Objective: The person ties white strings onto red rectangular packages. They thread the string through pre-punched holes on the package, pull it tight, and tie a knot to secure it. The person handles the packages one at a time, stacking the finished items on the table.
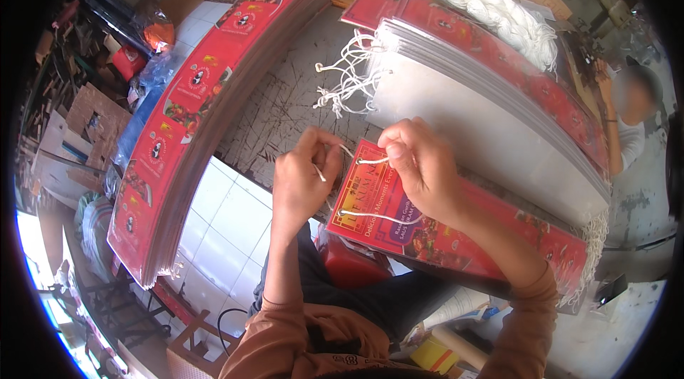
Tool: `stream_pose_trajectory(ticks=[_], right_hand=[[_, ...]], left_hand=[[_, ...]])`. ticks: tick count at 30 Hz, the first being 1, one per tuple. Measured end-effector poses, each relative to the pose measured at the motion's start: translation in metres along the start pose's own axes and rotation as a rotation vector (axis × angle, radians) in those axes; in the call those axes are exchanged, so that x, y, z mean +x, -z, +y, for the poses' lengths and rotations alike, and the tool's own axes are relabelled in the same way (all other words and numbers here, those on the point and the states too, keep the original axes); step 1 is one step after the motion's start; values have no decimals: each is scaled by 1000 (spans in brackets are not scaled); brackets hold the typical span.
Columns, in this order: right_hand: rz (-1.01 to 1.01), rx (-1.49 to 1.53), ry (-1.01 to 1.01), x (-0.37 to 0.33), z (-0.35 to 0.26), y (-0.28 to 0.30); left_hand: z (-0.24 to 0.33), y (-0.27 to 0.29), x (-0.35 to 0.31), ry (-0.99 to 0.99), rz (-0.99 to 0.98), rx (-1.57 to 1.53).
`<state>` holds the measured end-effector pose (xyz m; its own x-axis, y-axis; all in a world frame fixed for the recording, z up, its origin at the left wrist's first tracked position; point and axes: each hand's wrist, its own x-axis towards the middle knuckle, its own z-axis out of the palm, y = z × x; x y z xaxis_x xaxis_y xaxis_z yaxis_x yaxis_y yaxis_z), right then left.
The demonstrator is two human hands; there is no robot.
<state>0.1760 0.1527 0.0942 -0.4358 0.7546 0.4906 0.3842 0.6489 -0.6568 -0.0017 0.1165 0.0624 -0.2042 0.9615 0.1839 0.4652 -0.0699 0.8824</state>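
A long red printed plastic strip [456,233] lies across the worktable in front of me, with white cord [377,216] threaded through holes at its left end. My left hand [305,176] is closed just left of that end, pinching the cord, and a short tail pokes out below the fingers. My right hand [424,169] sits over the strip's upper corner, thumb and fingers pressed together on another stretch of the cord. Its fingertips partly hide the cord there. Beyond it rests a stack of strips [484,133], pale backs up, with knotted cord ends [349,80] hanging from its left end.
A tall curved stack of red strips [192,94] runs along the left. A skein of white cord [502,19] lies at the back right, on more red strips. Another person [630,115] is at the far right. Below the table's edge are floor tiles [228,197] and a red stool [349,265].
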Motion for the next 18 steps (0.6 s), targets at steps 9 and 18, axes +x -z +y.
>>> stream_pose_trajectory(ticks=[9,18], right_hand=[[60,38,22,-2,1,1],[131,-56,176,-5,2,4]], left_hand=[[-10,2,-2,73,286,-380],[-4,19,-13,-40,635,-1132]])
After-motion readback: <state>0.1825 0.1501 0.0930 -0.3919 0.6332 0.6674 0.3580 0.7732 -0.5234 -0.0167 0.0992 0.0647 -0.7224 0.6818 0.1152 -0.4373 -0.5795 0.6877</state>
